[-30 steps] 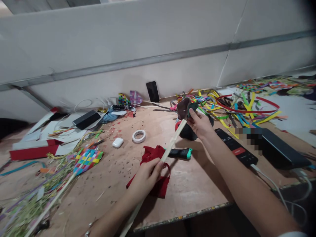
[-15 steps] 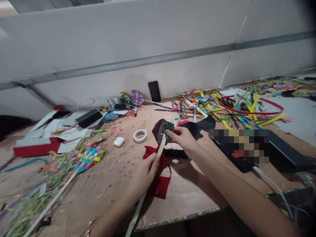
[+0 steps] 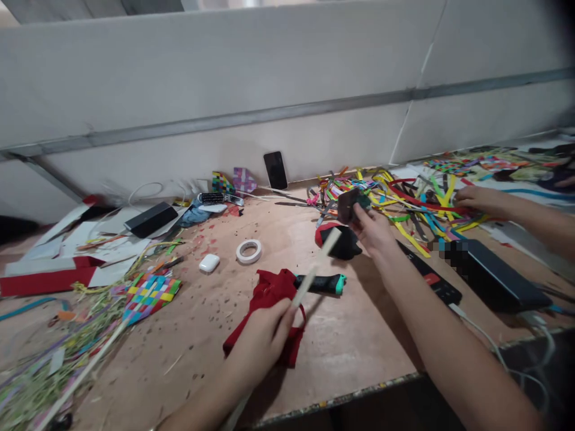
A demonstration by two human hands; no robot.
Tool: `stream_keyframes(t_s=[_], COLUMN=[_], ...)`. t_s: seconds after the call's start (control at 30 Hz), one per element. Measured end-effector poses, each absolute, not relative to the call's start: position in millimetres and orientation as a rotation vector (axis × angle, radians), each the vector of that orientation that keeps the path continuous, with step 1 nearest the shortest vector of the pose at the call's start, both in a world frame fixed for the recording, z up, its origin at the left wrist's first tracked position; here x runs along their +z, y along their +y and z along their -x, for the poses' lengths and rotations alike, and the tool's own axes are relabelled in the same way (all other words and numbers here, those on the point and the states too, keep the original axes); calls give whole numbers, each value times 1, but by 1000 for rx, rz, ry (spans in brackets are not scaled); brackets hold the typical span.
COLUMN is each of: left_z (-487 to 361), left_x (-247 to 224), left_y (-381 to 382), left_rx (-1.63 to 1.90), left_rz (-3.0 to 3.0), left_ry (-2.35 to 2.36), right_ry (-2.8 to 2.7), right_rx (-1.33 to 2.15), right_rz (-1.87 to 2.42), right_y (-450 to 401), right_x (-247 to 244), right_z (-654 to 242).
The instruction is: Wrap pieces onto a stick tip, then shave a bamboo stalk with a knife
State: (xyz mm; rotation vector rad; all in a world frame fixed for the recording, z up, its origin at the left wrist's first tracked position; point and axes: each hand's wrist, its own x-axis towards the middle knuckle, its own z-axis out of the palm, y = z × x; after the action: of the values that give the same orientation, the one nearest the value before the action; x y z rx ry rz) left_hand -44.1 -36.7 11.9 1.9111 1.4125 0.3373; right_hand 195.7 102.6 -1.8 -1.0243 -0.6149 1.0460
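My left hand [image 3: 267, 332] is closed around a pale flat stick [image 3: 309, 281], which slants up and away over the table. Between the thumb and fingers of my right hand [image 3: 375, 232] is a dark brown piece of cloth [image 3: 345, 206], with a dark green piece beside it. That hand is up and to the right of the stick's far end, apart from it. Red cloth [image 3: 275, 284] lies under and beyond my left hand. Close by are a black handle-like thing with green ends [image 3: 322, 284] and a black and red bundle of cloth [image 3: 344, 244].
Another person's hand [image 3: 478, 200] reaches in from the right over coloured strips [image 3: 426, 206]. A tape roll [image 3: 248, 251], a white earbud case [image 3: 209, 263] and a woven checkered piece on a stick [image 3: 153, 294] lie leftward. A phone [image 3: 275, 170] leans on the wall.
My right hand has moved right and away from the stick, taking the brown and green cloth off it. The stick's tip is bare. Another person's hand has come in at the right.
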Motion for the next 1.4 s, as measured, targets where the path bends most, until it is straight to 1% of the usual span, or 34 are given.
stream_keyframes(t_s=[0.1, 0.17, 0.23, 0.3, 0.4, 0.5, 0.6, 0.67, 0.7, 0.83, 0.93, 1.0, 1.23, 1.4], left_z=[47, 48, 48, 48, 47, 49, 50, 50, 50, 48, 48, 48, 49, 51], left_x=[10, 10, 10, 10, 9, 6, 3, 4, 4, 5, 3, 3, 1, 0], left_y=[-28, -23, -22, -23, -23, -21, -19, -19, -19, -20, -21, -21, -21, -21], left_rx=[468, 521, 542, 553, 575, 594, 613, 600, 594, 616, 617, 620, 640, 635], left_rz=[-1830, -1792, -1763, -1742, -1735, -1761, -1779, -1776, -1775, -1770, -1753, -1749, -1754, -1790], left_ry=[1494, 1511, 1517, 1519, 1511, 1514, 1529, 1524, 1522, 1528, 1511, 1512, 1530, 1565], right_ry=[-1133, -1534, -1781, -1877, -1915, -1901, -1791, -1681, -1610, -1139, -842, -742, -530, -457], right_rx=[937, 733, 486, 297, 227, 234, 193, 286, 416, 1171, 1500, 1591, 1701, 1713], right_rz=[1173, 1298, 1457, 1660, 1872, 1881, 1828, 1691, 1582, 1058, 821, 756, 696, 675], right_y=[96, 90, 85, 83, 86, 89, 89, 86, 83, 70, 59, 54, 48, 47], right_x=[-4, -4, -6, -10, -19, -20, -9, 3, 8, 22, 22, 19, 16, 17], right_z=[-181, -172, -172, -180, -194, -202, -202, -198, -194, -168, -143, -129, -116, -115])
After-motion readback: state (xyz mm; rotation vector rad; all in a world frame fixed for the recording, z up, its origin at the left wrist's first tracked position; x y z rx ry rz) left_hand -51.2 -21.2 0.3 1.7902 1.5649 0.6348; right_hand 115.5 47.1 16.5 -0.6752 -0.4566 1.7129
